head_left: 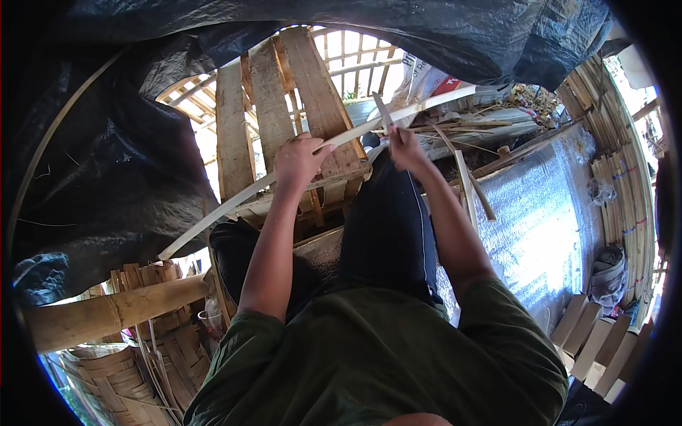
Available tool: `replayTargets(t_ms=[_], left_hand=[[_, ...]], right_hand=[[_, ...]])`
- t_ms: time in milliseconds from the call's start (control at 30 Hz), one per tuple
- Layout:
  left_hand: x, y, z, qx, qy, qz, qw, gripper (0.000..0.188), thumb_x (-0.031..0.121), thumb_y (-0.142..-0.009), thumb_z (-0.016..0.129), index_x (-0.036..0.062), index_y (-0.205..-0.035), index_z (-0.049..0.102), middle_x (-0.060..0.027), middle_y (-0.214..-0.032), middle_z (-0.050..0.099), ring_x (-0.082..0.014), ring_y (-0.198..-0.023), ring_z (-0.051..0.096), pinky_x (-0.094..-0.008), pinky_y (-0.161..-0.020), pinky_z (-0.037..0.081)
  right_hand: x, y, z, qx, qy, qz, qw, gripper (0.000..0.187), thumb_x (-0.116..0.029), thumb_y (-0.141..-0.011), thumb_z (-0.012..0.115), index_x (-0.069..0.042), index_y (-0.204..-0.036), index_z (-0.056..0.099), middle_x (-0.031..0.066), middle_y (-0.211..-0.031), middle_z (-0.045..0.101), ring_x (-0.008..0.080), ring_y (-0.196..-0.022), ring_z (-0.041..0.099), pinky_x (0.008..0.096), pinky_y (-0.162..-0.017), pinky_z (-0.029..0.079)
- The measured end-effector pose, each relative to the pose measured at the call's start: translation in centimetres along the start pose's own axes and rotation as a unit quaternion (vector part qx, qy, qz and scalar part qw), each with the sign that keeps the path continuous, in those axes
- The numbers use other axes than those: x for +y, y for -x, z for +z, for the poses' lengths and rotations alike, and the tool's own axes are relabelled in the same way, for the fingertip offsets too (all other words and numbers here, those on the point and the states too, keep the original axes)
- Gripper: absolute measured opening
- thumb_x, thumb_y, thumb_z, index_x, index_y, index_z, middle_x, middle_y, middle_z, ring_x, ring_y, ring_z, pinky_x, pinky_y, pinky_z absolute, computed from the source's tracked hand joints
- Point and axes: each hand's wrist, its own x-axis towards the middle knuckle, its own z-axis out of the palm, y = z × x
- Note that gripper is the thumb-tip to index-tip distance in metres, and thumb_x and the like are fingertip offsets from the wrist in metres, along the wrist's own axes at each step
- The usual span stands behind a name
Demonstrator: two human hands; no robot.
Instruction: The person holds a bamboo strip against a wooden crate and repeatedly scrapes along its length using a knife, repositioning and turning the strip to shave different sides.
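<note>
A long pale bamboo strip (234, 201) runs slantwise across in front of me, from low on the left to high on the right. My left hand (301, 160) is closed around its middle, above a crate of wooden slats (273, 117). In my right hand (406, 148) is a knife, gripped by the handle. The knife blade (382, 110) points up and away and crosses the strip to the right of my left hand; whether its edge touches the strip I cannot tell. The handle is mostly hidden by my fingers.
Loose bamboo pieces (465, 184) lean by my right forearm. A shiny silver sheet (536, 220) covers the surface on the right. Black plastic sheeting (106, 156) hangs at left and overhead. A thick bamboo pole (128, 309) and woven baskets (121, 376) are at lower left.
</note>
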Motion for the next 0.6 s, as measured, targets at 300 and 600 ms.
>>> replayTargets(t_ms=[300, 600], left_hand=[[0.0, -0.1, 0.3, 0.021, 0.011, 0.012, 1.0, 0.033, 0.047, -0.085, 0.072, 0.0148, -0.092, 0.078, -0.0085, -0.08, 0.065, -0.029, -0.076, 0.068, -0.0414, -0.071, 0.055], [0.2, 0.0, 0.2, 0.006, 0.016, -0.005, 1.0, 0.033, 0.047, -0.084, 0.073, 0.0159, -0.092, 0.079, -0.0075, -0.081, 0.066, -0.0285, -0.077, 0.068, -0.0404, -0.072, 0.055]], right_hand=[[-1.1, 0.0, -1.3, 0.057, 0.023, -0.046, 0.997, 0.044, -0.036, -0.106, 0.041, 0.0, -0.088, 0.056, 0.006, -0.057, 0.05, 0.0156, -0.037, 0.048, 0.0319, -0.038, 0.041], [-1.2, -0.7, -2.2, 0.159, -0.045, -0.059, 0.985, 0.043, -0.041, -0.105, 0.044, -0.007, -0.081, 0.052, 0.0012, -0.057, 0.047, 0.0108, -0.042, 0.047, 0.0287, -0.037, 0.04]])
